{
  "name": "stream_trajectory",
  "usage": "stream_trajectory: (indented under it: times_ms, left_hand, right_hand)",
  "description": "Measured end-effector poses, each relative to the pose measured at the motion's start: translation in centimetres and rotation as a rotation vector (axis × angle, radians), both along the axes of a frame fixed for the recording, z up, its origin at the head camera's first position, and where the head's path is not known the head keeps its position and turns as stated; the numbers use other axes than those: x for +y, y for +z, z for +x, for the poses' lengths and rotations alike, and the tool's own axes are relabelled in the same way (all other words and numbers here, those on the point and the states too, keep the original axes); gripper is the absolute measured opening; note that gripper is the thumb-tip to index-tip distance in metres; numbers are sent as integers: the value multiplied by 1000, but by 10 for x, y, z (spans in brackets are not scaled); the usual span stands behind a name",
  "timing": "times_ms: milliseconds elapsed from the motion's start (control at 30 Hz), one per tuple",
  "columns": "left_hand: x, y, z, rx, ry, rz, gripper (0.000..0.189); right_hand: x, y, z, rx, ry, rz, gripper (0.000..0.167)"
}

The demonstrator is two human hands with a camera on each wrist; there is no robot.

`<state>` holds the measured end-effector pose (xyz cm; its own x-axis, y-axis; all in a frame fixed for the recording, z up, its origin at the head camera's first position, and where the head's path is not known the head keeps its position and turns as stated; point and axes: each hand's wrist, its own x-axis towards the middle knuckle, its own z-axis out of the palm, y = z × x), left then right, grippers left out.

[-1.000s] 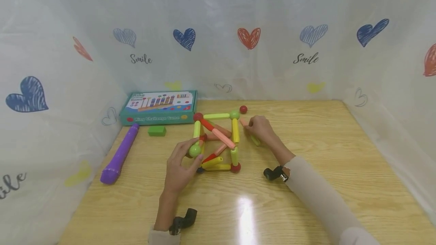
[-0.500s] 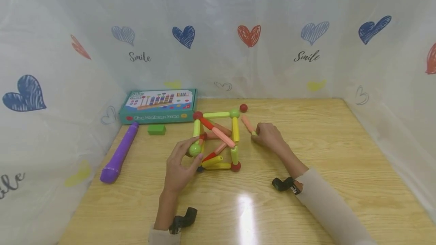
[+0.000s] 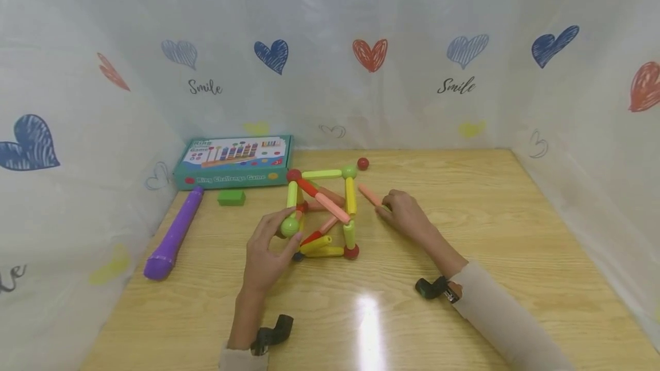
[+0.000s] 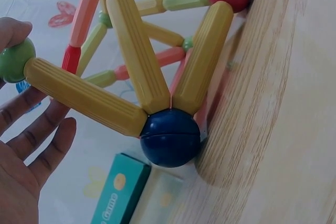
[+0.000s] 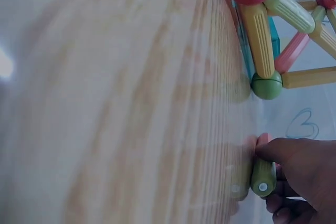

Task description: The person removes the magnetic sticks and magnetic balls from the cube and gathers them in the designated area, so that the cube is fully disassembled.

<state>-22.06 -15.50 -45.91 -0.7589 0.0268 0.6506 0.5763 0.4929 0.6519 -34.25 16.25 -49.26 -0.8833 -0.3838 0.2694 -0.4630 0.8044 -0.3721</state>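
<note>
In the head view a frame of magnetic rods and balls (image 3: 332, 208) stands on the table. My left hand (image 3: 265, 259) holds the green ball (image 3: 290, 227) at its upper near-left corner, between thumb and fingers. From that ball, in the left wrist view, a yellow rod (image 4: 86, 95) runs down to a dark blue ball (image 4: 170, 137). To the right of the frame my right hand (image 3: 409, 219) pinches a green rod (image 5: 263, 174) by the table surface. A salmon rod (image 3: 369, 195) extends from it toward the frame, apart from it; fingers cover where the two meet.
A loose red ball (image 3: 363, 164) lies behind the frame. On the left are a teal Ring Challenge Game box (image 3: 232, 168), a green block (image 3: 231, 197) and a purple toy microphone (image 3: 174, 233). A printed curtain (image 3: 319, 102) surrounds the wooden table (image 3: 464, 302).
My right hand has shifted from the salmon rod to the green one, moving nearer and to the right. The rods' salmon end now points more to the left. My left hand stays on the green ball.
</note>
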Motion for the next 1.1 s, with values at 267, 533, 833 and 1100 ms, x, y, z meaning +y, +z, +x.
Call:
stream_trajectory:
  times_ms: [267, 533, 833, 1100]
  left_hand:
    - [3, 8, 3, 26, -10, 1, 50]
    - [-5, -10, -6, -14, -14, 2, 52]
    - [-7, -16, -8, 2, -20, 8, 53]
    - [-7, -15, -8, 6, -23, 4, 53]
  right_hand:
    - [2, -2, 0, 58, 46, -13, 17]
    - [4, -2, 2, 91, 81, 12, 17]
    - [11, -6, 4, 204, 137, 63, 21]
    - [20, -10, 11, 190, 186, 27, 11]
